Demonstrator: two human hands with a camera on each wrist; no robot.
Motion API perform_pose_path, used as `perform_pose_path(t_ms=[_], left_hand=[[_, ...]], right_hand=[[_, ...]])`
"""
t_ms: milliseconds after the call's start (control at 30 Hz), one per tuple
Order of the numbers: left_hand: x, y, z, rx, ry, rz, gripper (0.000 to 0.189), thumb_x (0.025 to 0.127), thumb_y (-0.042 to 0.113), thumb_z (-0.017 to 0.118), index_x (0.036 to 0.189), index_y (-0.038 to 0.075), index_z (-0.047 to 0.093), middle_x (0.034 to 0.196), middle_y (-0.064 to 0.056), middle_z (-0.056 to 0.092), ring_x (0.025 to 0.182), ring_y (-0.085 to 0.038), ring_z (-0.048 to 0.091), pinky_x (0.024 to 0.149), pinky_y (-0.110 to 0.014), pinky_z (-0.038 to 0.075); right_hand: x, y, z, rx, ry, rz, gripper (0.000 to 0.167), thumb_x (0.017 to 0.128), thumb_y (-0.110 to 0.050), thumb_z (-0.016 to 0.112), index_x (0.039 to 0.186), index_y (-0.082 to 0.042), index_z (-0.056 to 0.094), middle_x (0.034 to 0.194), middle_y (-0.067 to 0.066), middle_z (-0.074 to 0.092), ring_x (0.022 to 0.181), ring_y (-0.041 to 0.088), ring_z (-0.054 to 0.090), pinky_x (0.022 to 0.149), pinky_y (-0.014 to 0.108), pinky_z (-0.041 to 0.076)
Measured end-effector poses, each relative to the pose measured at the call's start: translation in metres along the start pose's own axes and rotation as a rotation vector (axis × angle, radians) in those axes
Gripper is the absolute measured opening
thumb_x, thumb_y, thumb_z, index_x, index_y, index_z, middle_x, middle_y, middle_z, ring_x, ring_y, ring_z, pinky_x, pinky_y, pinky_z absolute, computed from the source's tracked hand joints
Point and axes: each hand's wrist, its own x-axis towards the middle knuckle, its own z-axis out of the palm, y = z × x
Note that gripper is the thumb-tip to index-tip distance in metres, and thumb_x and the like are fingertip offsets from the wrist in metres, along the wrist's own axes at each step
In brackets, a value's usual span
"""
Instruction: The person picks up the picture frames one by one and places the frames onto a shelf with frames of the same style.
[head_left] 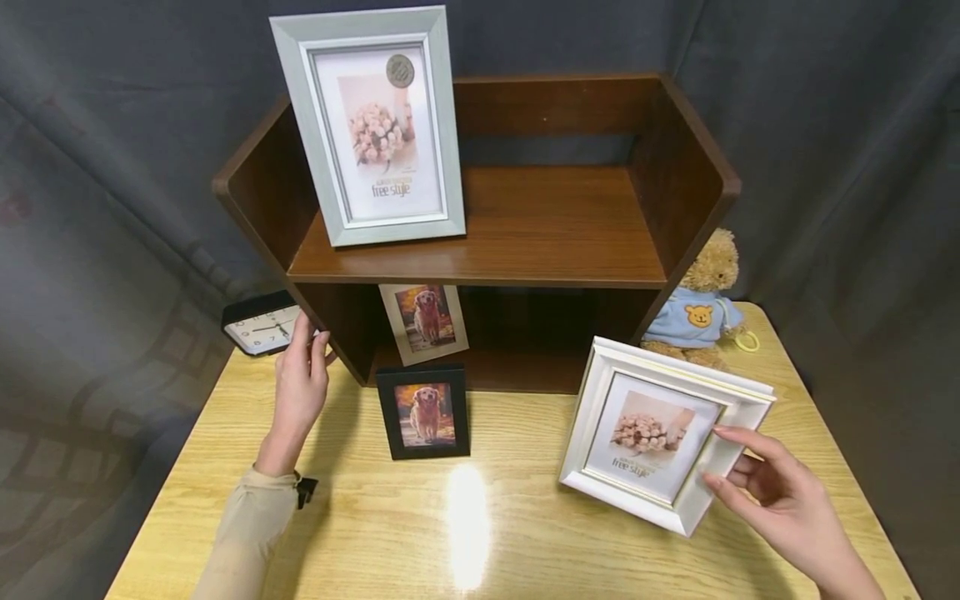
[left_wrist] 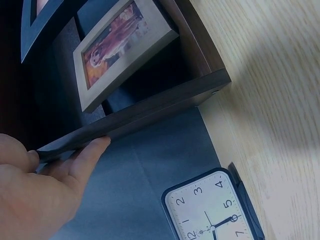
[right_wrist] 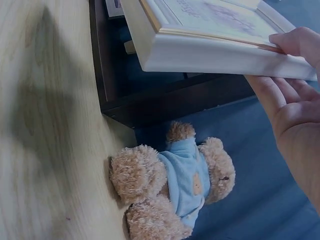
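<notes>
My right hand (head_left: 787, 500) pinches the right side of a white picture frame (head_left: 731, 458), thumb on the front and fingers at the edge. In the right wrist view the frame (right_wrist: 215, 57) is held off the table, near the shelf's side panel. My left hand (head_left: 302, 379) grips the front edge of the left side panel of a brown wooden shelf (head_left: 555, 208). The left wrist view has the thumb and fingers on either side of that panel (left_wrist: 135, 110). A pale blue-grey picture frame (head_left: 450, 150) stands tilted on the upper level. A beige dog-photo frame (head_left: 461, 321) leans inside the lower level.
A black dog-photo frame (head_left: 384, 417) stands on the wooden table (head_left: 360, 533) before the shelf. To the shelf's left is a black-rimmed clock (head_left: 258, 332), close to my left hand. A teddy bear (head_left: 693, 321) in a blue top sits beyond the right panel. Dark curtains (head_left: 97, 208) surround the table.
</notes>
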Motion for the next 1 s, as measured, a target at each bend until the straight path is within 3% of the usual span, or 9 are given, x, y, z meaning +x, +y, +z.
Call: perform_pose_path(t_ms=[267,567,800,1000], left_hand=[[-0.001,0.0,0.0,-0.001,-0.004,-0.004,0.048,0.114,-0.001,0.044,0.161,0.007,0.045,0.147,-0.027,0.06,0.127,-0.042,0.063,0.089,-0.027,0.06],[0.0,0.0,0.001,0.005,0.001,0.005,0.046,0.114,0.0,0.045,0.159,0.005,0.047,0.145,-0.027,0.061,0.126,-0.041,0.064,0.088,-0.033,0.061],[0.0,0.0,0.001,-0.013,0.004,0.005,0.045,0.114,0.0,0.045,0.159,0.004,0.047,0.144,-0.029,0.061,0.125,-0.042,0.064,0.089,-0.022,0.059],[0.0,0.0,0.001,-0.006,0.013,0.005,0.044,0.114,0.0,0.045,0.157,0.002,0.048,0.144,-0.029,0.061,0.124,-0.044,0.064,0.089,-0.021,0.06]], right_hand=[[0.006,-0.002,-0.001,0.013,-0.029,-0.035,0.059,0.094,0.005,0.078,0.134,0.031,0.045,0.136,0.016,0.066,0.114,0.017,0.073,0.093,0.02,0.063],[0.01,-0.005,0.002,-0.025,-0.006,-0.029,0.058,0.093,0.001,0.08,0.133,0.029,0.049,0.132,0.013,0.069,0.11,0.014,0.074,0.091,0.017,0.062],[0.015,-0.008,0.004,-0.049,-0.007,-0.036,0.056,0.094,-0.001,0.08,0.132,0.028,0.051,0.13,0.012,0.07,0.11,0.013,0.074,0.09,0.016,0.062],[0.021,-0.009,0.004,-0.039,-0.03,-0.045,0.056,0.094,0.0,0.08,0.133,0.029,0.05,0.131,0.013,0.07,0.11,0.014,0.074,0.089,0.018,0.063]])
